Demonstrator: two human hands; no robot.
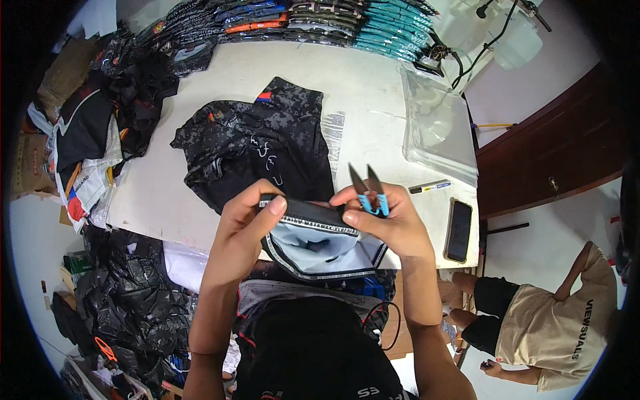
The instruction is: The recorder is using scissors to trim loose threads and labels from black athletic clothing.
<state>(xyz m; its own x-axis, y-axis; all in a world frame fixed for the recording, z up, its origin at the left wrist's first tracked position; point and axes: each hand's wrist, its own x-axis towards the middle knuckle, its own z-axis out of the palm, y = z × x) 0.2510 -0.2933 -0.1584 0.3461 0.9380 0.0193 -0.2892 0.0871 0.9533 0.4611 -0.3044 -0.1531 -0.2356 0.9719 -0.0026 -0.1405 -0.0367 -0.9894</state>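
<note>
My left hand is closed on one end of a black garment band, thumb on top. White trim runs along the band, and the pale inside of the cloth hangs open below it. At the band's other end, my right hand pinches the edge. That hand also holds blue-handled thread snips, their dark blades apart and pointing away from me. Just beyond my hands, a dark camouflage shirt lies on the white table. Whether the band belongs to this shirt is partly hidden.
A phone and a marker pen lie at the right, below clear plastic bags. Folded garments line the far edge. Dark clothes heap at the left above black plastic bags. A person is at lower right.
</note>
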